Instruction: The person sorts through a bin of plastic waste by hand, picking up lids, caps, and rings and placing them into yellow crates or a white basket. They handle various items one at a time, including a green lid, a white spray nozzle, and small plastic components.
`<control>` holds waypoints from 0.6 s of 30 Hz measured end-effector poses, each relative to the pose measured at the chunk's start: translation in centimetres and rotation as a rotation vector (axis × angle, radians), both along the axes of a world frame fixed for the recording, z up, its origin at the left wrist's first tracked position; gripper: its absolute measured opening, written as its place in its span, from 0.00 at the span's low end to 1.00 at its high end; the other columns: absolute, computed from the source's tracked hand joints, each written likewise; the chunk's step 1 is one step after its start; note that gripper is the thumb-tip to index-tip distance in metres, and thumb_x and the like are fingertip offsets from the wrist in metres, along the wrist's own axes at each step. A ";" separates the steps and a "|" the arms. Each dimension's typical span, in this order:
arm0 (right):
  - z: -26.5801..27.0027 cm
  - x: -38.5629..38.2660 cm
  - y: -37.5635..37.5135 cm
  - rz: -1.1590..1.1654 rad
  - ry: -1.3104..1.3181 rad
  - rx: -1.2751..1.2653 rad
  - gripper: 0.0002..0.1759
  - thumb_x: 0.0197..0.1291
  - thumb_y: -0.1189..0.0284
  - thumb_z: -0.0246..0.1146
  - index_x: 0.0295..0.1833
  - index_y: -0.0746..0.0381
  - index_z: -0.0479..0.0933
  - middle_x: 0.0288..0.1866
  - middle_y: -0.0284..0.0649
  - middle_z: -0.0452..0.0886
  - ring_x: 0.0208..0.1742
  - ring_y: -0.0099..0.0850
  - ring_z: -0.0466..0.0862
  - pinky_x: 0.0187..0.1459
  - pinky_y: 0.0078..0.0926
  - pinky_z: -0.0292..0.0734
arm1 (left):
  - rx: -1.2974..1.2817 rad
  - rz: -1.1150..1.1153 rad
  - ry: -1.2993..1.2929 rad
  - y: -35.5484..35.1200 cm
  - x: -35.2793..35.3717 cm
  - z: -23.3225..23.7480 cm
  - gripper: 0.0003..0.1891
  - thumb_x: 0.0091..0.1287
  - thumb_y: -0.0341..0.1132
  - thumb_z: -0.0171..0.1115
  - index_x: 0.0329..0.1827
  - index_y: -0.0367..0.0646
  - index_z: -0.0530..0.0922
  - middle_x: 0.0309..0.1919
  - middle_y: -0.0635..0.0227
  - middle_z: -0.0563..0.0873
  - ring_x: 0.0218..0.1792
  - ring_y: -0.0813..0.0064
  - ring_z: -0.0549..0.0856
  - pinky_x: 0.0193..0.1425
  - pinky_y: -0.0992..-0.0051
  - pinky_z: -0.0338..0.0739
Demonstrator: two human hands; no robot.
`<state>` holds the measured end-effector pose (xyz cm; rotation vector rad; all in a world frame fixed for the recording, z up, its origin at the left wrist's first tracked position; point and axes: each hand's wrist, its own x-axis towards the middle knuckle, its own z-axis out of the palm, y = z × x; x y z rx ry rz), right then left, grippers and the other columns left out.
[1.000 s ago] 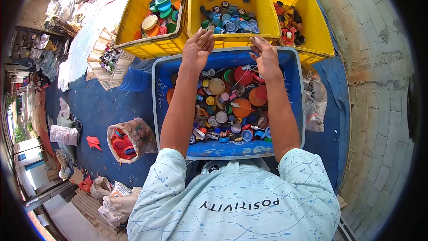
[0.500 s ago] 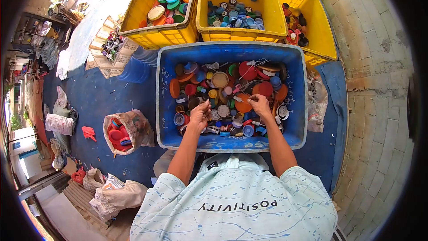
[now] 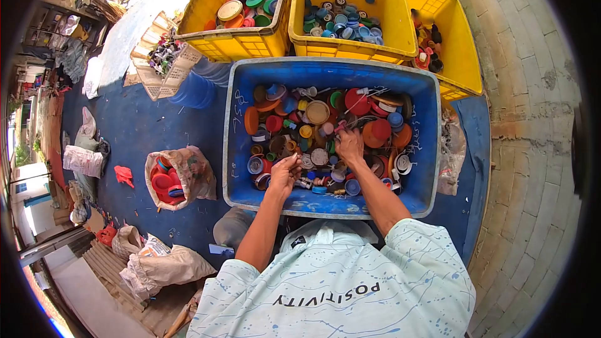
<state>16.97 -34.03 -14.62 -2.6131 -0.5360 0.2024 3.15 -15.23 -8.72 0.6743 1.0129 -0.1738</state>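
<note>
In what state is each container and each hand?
Blue rectangular plastic bin: open, partly full of mixed caps.
Left yellow plastic crate: open, partly full.
Middle yellow crate: open, partly full.
Right yellow crate: open, partly full.
Whitish woven sack: open, holding red lids.
Left hand: curled, contents unclear.
Right hand: over the caps.

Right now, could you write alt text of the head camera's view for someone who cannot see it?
A person's left hand and right hand reach into a blue rectangular plastic bin of multicoloured plastic caps and lids. Beyond it stand three yellow plastic crates holding more caps; to the left, a pale open sack holds mostly red plastic pieces.
</note>
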 end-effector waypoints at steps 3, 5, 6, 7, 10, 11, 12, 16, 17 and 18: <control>-0.9 0.3 1.7 0.067 -0.155 0.042 0.16 0.45 0.74 0.65 0.43 0.61 0.80 0.44 0.40 0.82 0.56 0.46 0.73 0.50 0.47 0.70 | 0.011 0.013 0.004 0.2 -0.5 0.5 0.09 0.65 0.38 0.66 0.43 0.44 0.81 0.31 0.74 0.85 0.31 0.82 0.82 0.36 0.78 0.77; -1.9 0.5 2.2 0.113 -0.100 -0.005 0.19 0.44 0.74 0.65 0.46 0.62 0.78 0.50 0.41 0.79 0.59 0.47 0.71 0.52 0.50 0.67 | 0.026 0.004 0.005 0.3 -0.9 0.7 0.10 0.66 0.39 0.65 0.43 0.44 0.81 0.31 0.75 0.85 0.31 0.82 0.82 0.37 0.79 0.77; -2.3 0.6 2.5 0.135 -0.075 -0.029 0.21 0.43 0.74 0.65 0.48 0.62 0.77 0.54 0.41 0.78 0.60 0.48 0.69 0.53 0.51 0.65 | 0.032 0.006 0.009 0.3 -1.1 0.8 0.10 0.66 0.40 0.65 0.43 0.44 0.81 0.31 0.75 0.85 0.31 0.82 0.82 0.38 0.78 0.77; -2.7 0.6 2.7 0.141 -0.062 -0.056 0.23 0.43 0.74 0.65 0.50 0.62 0.76 0.56 0.42 0.76 0.61 0.49 0.68 0.54 0.51 0.65 | 0.030 0.009 0.007 0.3 -1.3 0.8 0.10 0.66 0.40 0.65 0.43 0.44 0.81 0.31 0.75 0.85 0.31 0.82 0.82 0.38 0.78 0.77; -2.8 0.6 3.5 0.138 -0.045 -0.118 0.27 0.43 0.74 0.65 0.54 0.61 0.73 0.62 0.42 0.72 0.62 0.50 0.66 0.53 0.51 0.64 | 0.032 0.013 0.005 0.4 -1.8 0.8 0.10 0.66 0.40 0.65 0.44 0.44 0.80 0.31 0.75 0.85 0.31 0.82 0.82 0.38 0.77 0.77; -2.5 0.7 3.6 0.128 -0.052 -0.126 0.27 0.43 0.74 0.65 0.54 0.61 0.73 0.62 0.41 0.72 0.61 0.49 0.67 0.53 0.50 0.64 | 0.030 0.023 0.013 0.4 -2.0 0.8 0.10 0.67 0.39 0.64 0.43 0.44 0.81 0.31 0.75 0.85 0.30 0.82 0.82 0.37 0.78 0.76; -2.3 0.7 3.8 0.117 -0.059 -0.134 0.27 0.42 0.74 0.65 0.54 0.61 0.72 0.62 0.40 0.73 0.61 0.47 0.67 0.52 0.49 0.65 | 0.029 0.033 0.020 0.3 -2.0 1.0 0.09 0.67 0.39 0.64 0.43 0.44 0.81 0.32 0.74 0.86 0.30 0.82 0.82 0.37 0.79 0.76; -3.8 0.7 3.9 0.084 -0.106 -0.163 0.26 0.43 0.73 0.66 0.53 0.60 0.72 0.60 0.40 0.74 0.61 0.48 0.67 0.51 0.50 0.65 | 0.025 0.043 0.035 0.3 -1.9 1.0 0.08 0.67 0.38 0.63 0.42 0.44 0.81 0.32 0.73 0.86 0.29 0.83 0.81 0.36 0.80 0.76; -4.3 0.6 3.8 0.091 -0.111 -0.167 0.26 0.43 0.72 0.66 0.53 0.60 0.73 0.59 0.41 0.74 0.61 0.49 0.67 0.51 0.50 0.65 | 0.026 0.032 0.032 0.3 -1.8 0.9 0.08 0.67 0.38 0.64 0.42 0.44 0.81 0.32 0.74 0.86 0.30 0.82 0.82 0.37 0.79 0.76; -4.3 0.7 3.7 0.097 -0.117 -0.174 0.27 0.44 0.72 0.66 0.54 0.60 0.73 0.58 0.41 0.74 0.62 0.49 0.67 0.52 0.51 0.65 | 0.025 0.020 0.027 0.4 -1.7 0.8 0.08 0.67 0.38 0.64 0.43 0.44 0.81 0.31 0.74 0.85 0.31 0.82 0.82 0.37 0.78 0.77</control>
